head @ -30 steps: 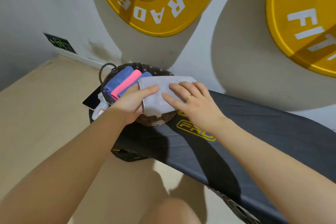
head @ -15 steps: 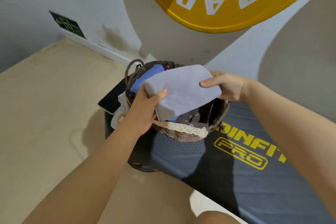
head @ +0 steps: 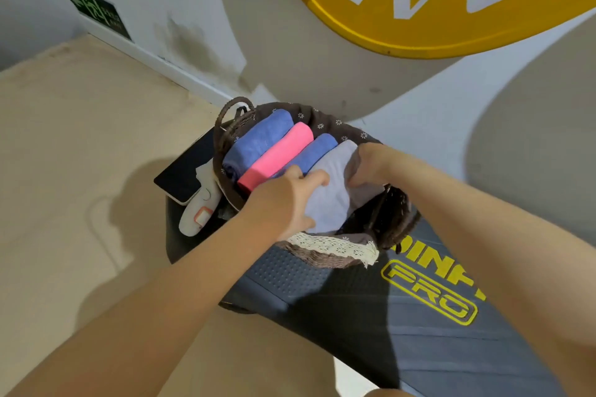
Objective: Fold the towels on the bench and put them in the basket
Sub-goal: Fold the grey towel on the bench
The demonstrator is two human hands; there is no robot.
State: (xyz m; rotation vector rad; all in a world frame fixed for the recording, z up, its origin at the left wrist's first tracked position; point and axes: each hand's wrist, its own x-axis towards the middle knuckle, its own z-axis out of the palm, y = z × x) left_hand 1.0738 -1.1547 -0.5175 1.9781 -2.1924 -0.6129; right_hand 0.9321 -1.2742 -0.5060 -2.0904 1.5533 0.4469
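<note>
A woven brown basket (head: 325,259) with a lace-trimmed lining sits at the end of a dark padded bench (head: 371,306), seen from above through a head-worn camera. Just left of the basket, a black tablet (head: 185,171) and a white handheld device (head: 198,213) lie on the bench end, out of the way of the folding. Inside the basket, three rolled towels lie side by side against its left wall: a blue towel (head: 258,142), a pink towel (head: 277,155) and a second blue towel (head: 314,148), packed close so a fourth fits. The left hand (head: 283,203) grips the near end of a folded grey towel (head: 332,190), fingers curled over its edge. The right hand (head: 371,164) grips the far end, likely keeping the folds from opening. The grey towel sits in the basket's right side, touching the second blue towel, apparently being tucked into the remaining gap. Behind the basket, a yellow weight plate (head: 419,10) leans on the wall.
</note>
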